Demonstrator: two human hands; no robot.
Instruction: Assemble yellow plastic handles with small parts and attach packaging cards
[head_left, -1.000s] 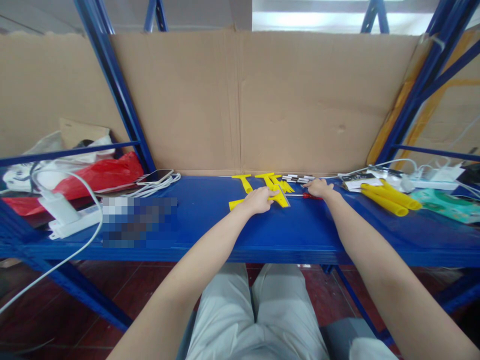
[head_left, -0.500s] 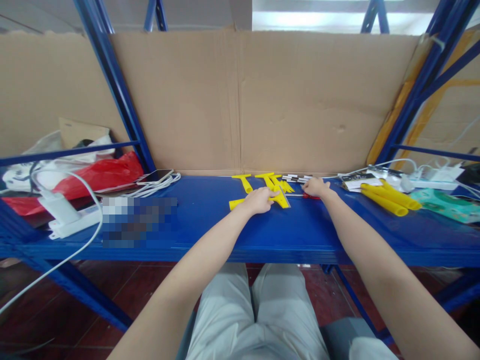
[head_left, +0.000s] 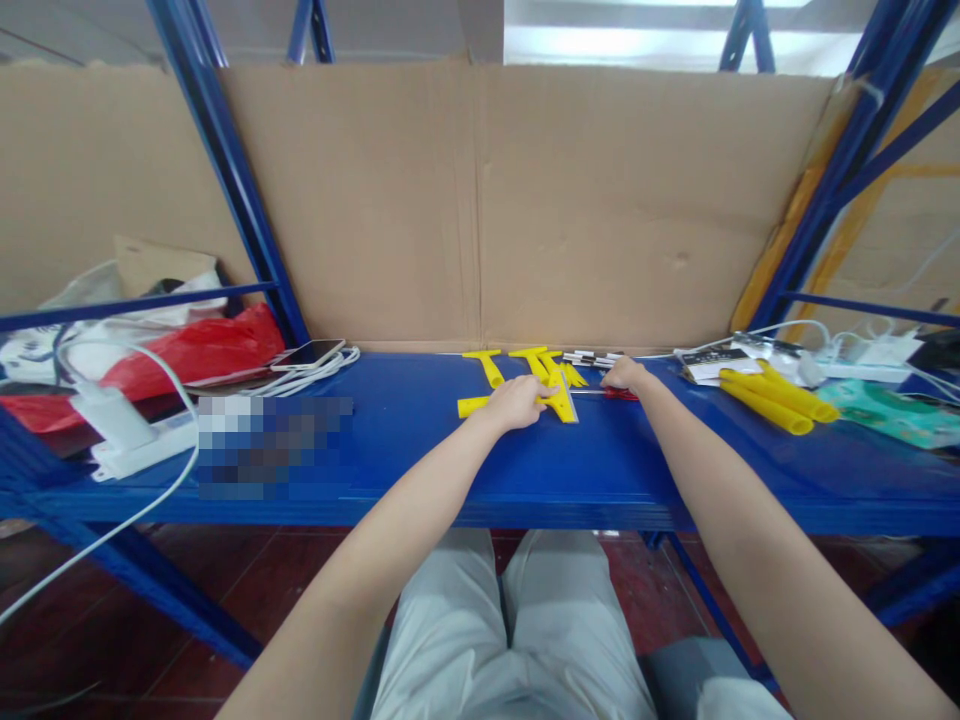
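Note:
My left hand (head_left: 517,402) is wrapped round a yellow scraper (head_left: 561,402), whose handle end sticks out to the left and whose wide head with a metal blade edge points right. My right hand (head_left: 624,373) is at the back of the shelf, beside a red-handled screwdriver (head_left: 621,395) and small black-and-white pieces (head_left: 589,359); its fingertips are too small to make out. Behind the left hand lie a yellow T-shaped part (head_left: 491,368), another one (head_left: 532,358) and several small yellow pieces (head_left: 574,376).
Yellow tubes (head_left: 772,402), a green packet (head_left: 892,412) and cables lie at the right. Along the left are a white power strip (head_left: 142,450), a red bag (head_left: 202,350) and a phone (head_left: 307,354). Cardboard (head_left: 585,200) stands behind the blue shelf (head_left: 420,455).
The scraper head in my left hand has turned slightly. My right hand has shifted a little left, away from the red handle, which now shows more.

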